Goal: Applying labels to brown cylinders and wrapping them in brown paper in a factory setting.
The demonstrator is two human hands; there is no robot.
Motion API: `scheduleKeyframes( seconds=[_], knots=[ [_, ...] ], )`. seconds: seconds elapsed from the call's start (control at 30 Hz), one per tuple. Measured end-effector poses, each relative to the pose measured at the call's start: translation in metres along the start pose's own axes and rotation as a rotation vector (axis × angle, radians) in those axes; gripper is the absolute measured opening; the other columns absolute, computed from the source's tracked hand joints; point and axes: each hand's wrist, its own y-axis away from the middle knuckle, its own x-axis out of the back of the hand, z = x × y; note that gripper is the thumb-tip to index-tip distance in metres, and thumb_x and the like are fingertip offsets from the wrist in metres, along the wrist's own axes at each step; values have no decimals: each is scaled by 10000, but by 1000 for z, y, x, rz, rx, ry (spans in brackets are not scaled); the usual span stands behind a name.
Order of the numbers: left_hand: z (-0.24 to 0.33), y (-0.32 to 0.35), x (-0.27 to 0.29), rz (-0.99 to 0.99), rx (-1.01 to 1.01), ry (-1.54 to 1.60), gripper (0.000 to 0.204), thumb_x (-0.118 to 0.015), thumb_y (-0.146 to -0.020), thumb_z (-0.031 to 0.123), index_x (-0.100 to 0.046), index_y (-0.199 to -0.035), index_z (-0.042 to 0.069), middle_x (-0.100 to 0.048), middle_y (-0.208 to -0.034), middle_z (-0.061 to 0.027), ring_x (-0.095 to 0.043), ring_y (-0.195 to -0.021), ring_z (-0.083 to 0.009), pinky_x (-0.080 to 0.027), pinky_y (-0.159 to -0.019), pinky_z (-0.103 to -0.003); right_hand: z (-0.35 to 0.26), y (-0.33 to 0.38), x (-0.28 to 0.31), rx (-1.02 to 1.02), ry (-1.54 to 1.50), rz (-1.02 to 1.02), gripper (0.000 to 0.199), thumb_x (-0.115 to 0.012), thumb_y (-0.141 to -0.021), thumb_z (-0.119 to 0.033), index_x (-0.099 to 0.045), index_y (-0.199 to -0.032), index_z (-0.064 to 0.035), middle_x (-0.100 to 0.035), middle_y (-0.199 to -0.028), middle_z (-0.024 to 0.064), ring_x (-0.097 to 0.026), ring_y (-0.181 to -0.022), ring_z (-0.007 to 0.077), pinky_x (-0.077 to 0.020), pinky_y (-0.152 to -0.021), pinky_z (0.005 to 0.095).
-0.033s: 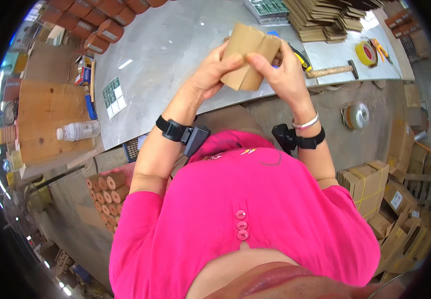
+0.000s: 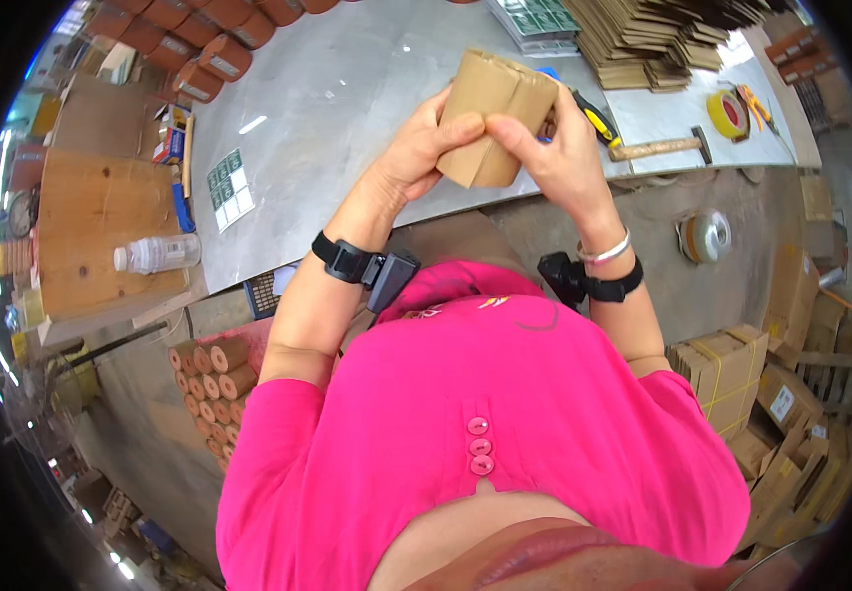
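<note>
Both hands hold a small cardboard box point(image 2: 493, 116) above the grey metal table point(image 2: 347, 89) — the left hand point(image 2: 416, 148) closes around its side with the thumb on the front, the right hand point(image 2: 554, 148) pinches the folded edge. To fold well, I think the thumbs should press along the crease evenly. The cardboard is brown, matte and stiff; a stack of flat cartons point(image 2: 652, 30) and a hammer point(image 2: 657, 148) lie behind.
</note>
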Motion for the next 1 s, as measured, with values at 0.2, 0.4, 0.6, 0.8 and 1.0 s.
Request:
scheduleKeyframes(
  seconds=[0.2,0.4,0.6,0.8,1.0],
  knots=[
    [23,47,14,32,-283,-173,942,-903,-643,345,-516,-1425,-9,-634,-1316,-124,-616,-1207,-218,-497,-1045,-369,-26,9,-33,347,24,-158,908,-926,-768,-296,-437,-1435,78,-695,-1196,198,-713,-1099,260,-612,-889,376],
    [13,131,43,187,-301,54,785,-831,-778,400,-544,-1389,1,-650,-1306,-140,-673,-1133,-240,-556,-983,-385,-22,10,-79,285,-79,-471,723,-803,-889,-105,-441,-1500,32,-691,-1250,192,-725,-1048,237,-615,-863,344],
    [-39,269,62,592,-497,603,724,-638,-949,499,-442,-1490,61,-588,-1403,-194,-596,-1258,-421,-444,-1091,-621,-7,45,-134,41,-77,-788,490,-611,-1010,-14,-482,-1481,18,-683,-1255,173,-713,-997,187,-569,-890,296],
    [-130,425,46,1125,-808,916,690,-613,-935,475,-463,-1491,95,-512,-1472,-191,-530,-1317,-380,-429,-1092,-604,27,50,-159,-14,106,-914,461,-629,-1032,-97,-504,-1456,34,-704,-1192,155,-704,-971,173,-571,-870,296],
    [-194,505,81,1268,-978,1129,612,-581,-964,440,-490,-1462,96,-530,-1433,-182,-532,-1296,-350,-454,-1084,-578,50,40,-173,-31,191,-971,443,-612,-1045,-113,-508,-1434,72,-714,-1154,145,-696,-936,162,-569,-856,289]
  ],
)
